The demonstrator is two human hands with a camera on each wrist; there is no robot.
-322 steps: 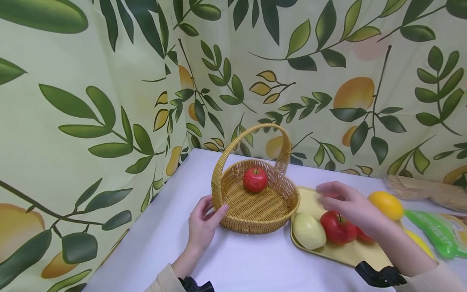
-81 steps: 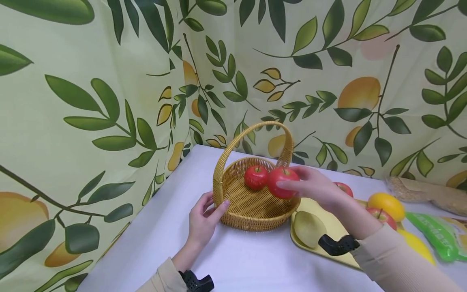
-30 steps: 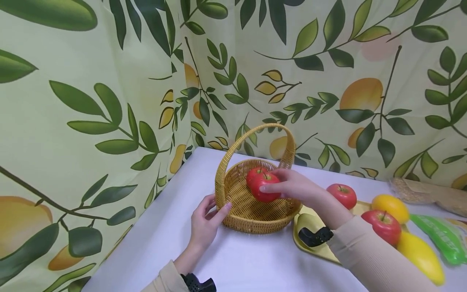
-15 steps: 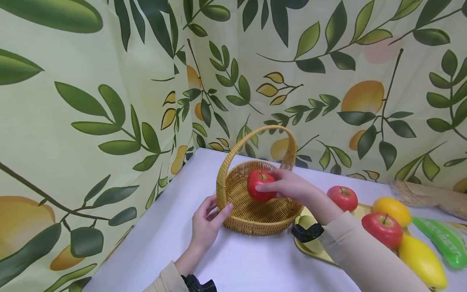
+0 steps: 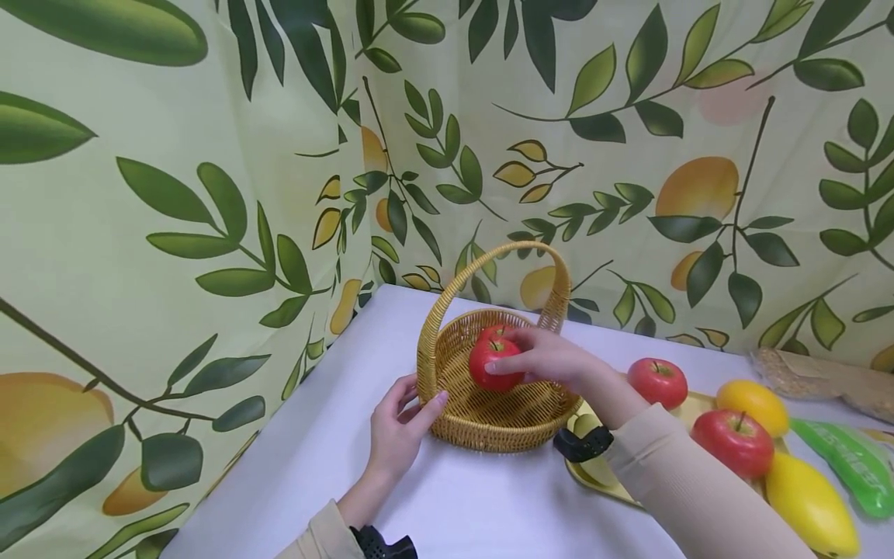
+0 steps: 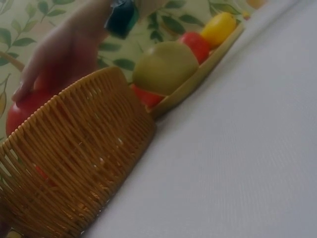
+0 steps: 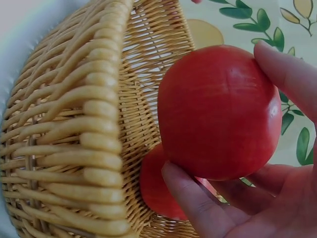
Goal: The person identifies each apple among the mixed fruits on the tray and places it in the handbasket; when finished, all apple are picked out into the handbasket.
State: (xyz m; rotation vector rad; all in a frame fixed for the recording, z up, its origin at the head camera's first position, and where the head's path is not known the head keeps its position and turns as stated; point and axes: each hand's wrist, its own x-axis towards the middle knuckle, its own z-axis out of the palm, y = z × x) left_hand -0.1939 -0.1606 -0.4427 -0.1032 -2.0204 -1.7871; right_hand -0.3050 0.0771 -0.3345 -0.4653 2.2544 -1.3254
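My right hand (image 5: 552, 359) holds a shiny red apple (image 5: 494, 366) over the inside of a round wicker basket (image 5: 489, 435) with a tall arched handle. In the right wrist view, thumb and fingers span the held apple (image 7: 218, 114). A second red apple (image 7: 161, 186) lies lower, on the basket's floor; in the head view the held one partly covers it. My left hand (image 5: 400, 429) grips the basket's left side near the handle's foot, thumb at the rim, other fingers partly hidden behind the wall. The left wrist view shows the woven outer wall (image 6: 89, 153).
Right of the basket is a yellow tray (image 5: 691, 407), partly under my right forearm. Red apples (image 5: 733, 442), an orange-yellow fruit (image 5: 753, 405), a yellow mango (image 5: 810, 505) and a pale green fruit (image 6: 166, 69) are there. Beyond lie a green packet (image 5: 845, 466) and a clear bag (image 5: 803, 376).
My right hand has gone from above the tray to the basket, now with an apple from the tray in it. Lately that apple has shifted slightly left and lower. The left hand stays put.
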